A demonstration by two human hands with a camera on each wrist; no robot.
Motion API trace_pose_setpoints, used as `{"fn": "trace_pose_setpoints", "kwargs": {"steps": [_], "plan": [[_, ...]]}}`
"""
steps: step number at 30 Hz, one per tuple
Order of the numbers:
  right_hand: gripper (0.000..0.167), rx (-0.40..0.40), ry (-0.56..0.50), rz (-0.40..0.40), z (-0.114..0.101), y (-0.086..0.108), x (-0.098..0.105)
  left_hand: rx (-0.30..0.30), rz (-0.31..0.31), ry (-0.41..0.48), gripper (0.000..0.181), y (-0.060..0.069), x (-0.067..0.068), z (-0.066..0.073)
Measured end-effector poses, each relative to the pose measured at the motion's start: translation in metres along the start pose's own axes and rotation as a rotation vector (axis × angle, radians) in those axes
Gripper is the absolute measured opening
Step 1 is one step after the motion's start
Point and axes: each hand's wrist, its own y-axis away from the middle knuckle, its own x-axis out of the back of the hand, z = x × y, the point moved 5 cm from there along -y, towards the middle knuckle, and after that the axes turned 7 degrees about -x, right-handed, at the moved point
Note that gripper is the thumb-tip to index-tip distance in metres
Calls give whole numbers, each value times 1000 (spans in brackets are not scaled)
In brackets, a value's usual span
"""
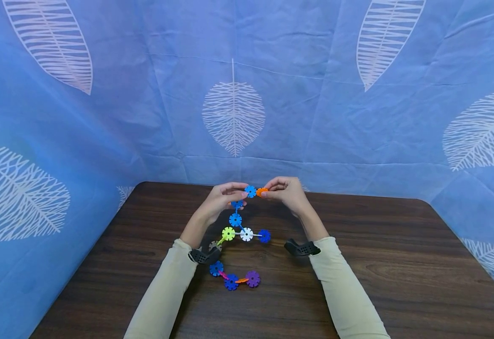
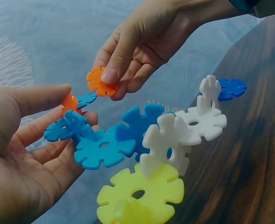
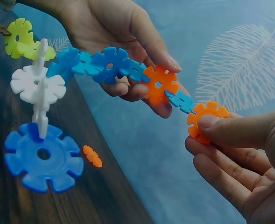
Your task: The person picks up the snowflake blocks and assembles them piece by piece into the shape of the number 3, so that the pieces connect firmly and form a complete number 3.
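A chain of slotted plastic snowflake discs runs up from the table to both hands. My left hand (image 1: 219,200) pinches an orange snowflake disc (image 3: 159,84) near its upper end, thumb on one face. From that disc a light-blue disc (image 3: 180,101) reaches to another orange disc (image 3: 216,112), pinched between thumb and fingers of my right hand (image 1: 291,195). The two orange discs sit on either side of the light-blue one. Below the left hand the chain continues through blue discs (image 2: 104,148), a yellow-green disc (image 1: 228,233) and a white disc (image 1: 246,234).
A dark-blue disc (image 1: 264,236) ends the white side branch. Nearer the front of the wooden table (image 1: 382,282), the lower part holds blue discs (image 1: 231,282) and a purple disc (image 1: 253,278). The left wrist hides part of the chain. Behind hangs a blue leaf-print cloth (image 1: 298,108).
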Motion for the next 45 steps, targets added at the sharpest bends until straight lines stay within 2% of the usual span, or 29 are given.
{"fn": "trace_pose_setpoints", "kwargs": {"steps": [7,13,27,37,45], "plan": [[16,20,-4,8,-2,0,-1,-16,-10,-1,37,1,-1,1],[11,56,4,12,-5,1,-2,-25,7,-33,35,1,2,1],[7,110,24,-11,-7,2,-3,-51,7,1,36,3,3,5],[8,134,21,6,-6,2,-6,-67,25,2,34,5,2,11],[9,131,39,52,-3,3,-8,-65,21,0,34,5,2,11]]}}
